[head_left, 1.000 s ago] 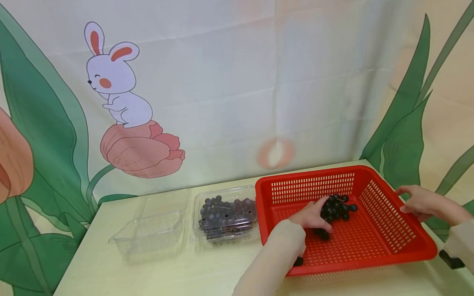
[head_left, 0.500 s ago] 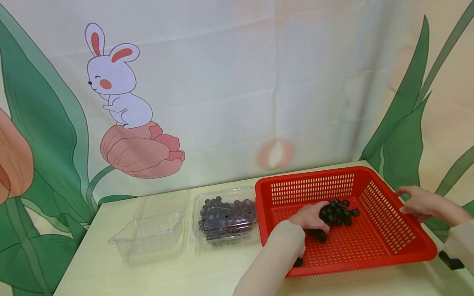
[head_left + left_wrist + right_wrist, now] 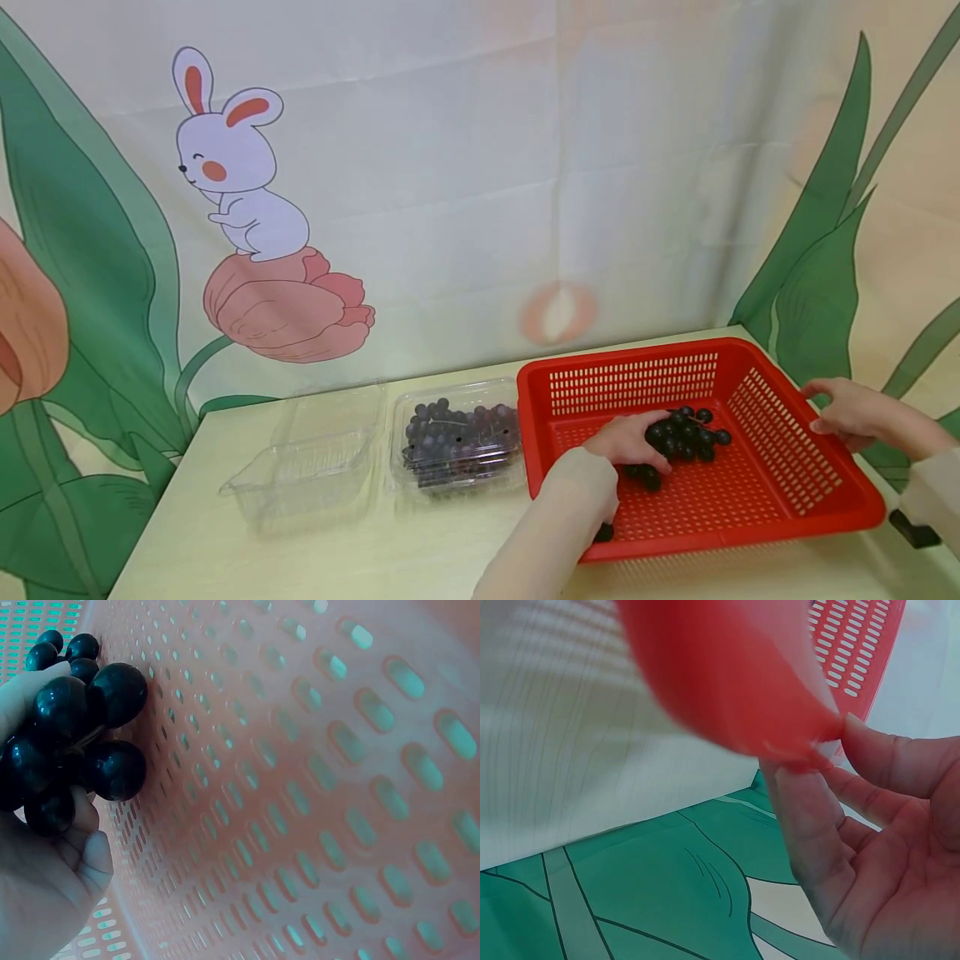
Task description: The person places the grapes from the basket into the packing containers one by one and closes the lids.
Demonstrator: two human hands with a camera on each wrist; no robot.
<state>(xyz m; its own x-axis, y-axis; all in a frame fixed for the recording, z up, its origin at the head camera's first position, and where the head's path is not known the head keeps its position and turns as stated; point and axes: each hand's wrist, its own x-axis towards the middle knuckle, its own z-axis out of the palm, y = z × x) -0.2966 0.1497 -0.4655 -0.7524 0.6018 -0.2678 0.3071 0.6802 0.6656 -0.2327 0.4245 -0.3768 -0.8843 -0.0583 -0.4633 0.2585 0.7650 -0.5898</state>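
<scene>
A bunch of dark grapes [image 3: 681, 437] lies low inside a red plastic basket [image 3: 720, 542]. My left hand [image 3: 628, 438] reaches into the basket and grips the bunch, its thumb and fingers curled round it. Close up in the left wrist view, glossy grapes [image 3: 115, 769] bulge out of the left hand [image 3: 49, 885] near the perforated basket wall. At the basket's right rim, my right hand [image 3: 851, 410] pinches the edge. The right wrist view has the right hand's [image 3: 877, 832] thumb and fingers on either side of the red rim [image 3: 780, 742].
Left of the basket stands a lidded clear clamshell box [image 3: 461, 437] full of dark grapes. Farther left is an open clear plastic box [image 3: 300, 471] with its lid raised. A printed cloth [image 3: 450, 208] hangs behind the pale table [image 3: 360, 558].
Slightly lower in the basket now, my left hand has shifted down with the grapes since a second ago. The right hand stays on the rim.
</scene>
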